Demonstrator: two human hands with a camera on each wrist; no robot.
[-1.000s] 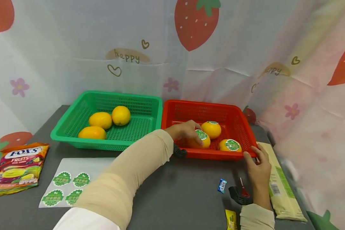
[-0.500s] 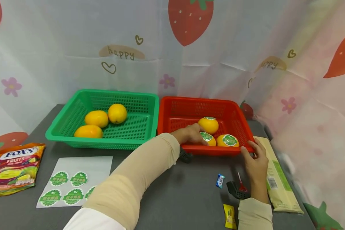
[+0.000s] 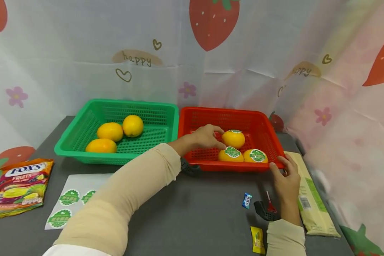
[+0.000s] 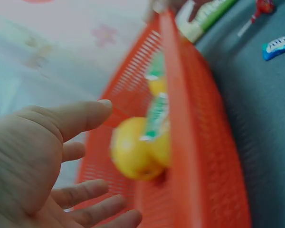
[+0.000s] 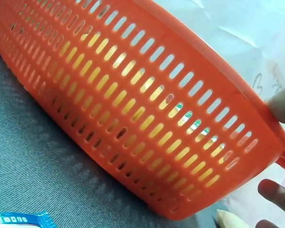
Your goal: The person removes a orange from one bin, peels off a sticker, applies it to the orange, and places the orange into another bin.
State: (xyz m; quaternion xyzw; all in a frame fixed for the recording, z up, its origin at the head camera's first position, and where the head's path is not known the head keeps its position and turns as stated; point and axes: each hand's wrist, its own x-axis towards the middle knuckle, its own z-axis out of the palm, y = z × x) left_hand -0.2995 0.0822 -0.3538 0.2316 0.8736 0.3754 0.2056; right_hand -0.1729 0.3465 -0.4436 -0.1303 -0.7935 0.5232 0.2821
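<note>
My left hand [image 3: 206,137] hovers over the red basket [image 3: 200,167], fingers spread and nothing between them. Its thumb tip is right beside an orange [image 3: 225,156] with a green-and-white sticker. Two more stickered oranges lie there: one behind [image 3: 233,140] and one to the right [image 3: 252,160]. The left wrist view shows the palm and parted fingers [image 4: 85,121] near the blurred fruit. My right hand [image 3: 286,183] grips the red basket's front right corner. In the right wrist view its thumb [image 5: 282,105] lies at the rim, with other fingertips [image 5: 275,194] below it.
A green basket [image 3: 153,156] with several oranges stands left of the red one. A sticker sheet [image 3: 57,202] and a Fox's candy bag [image 3: 22,186] lie at left. Blue [image 3: 246,201] and yellow [image 3: 257,240] candies lie in front; a cream packet [image 3: 313,204] is at right.
My left hand has let go of the front orange, its fingers opening, and drawn back up and left. The orange settled beside the right one. My right hand stays on the corner.
</note>
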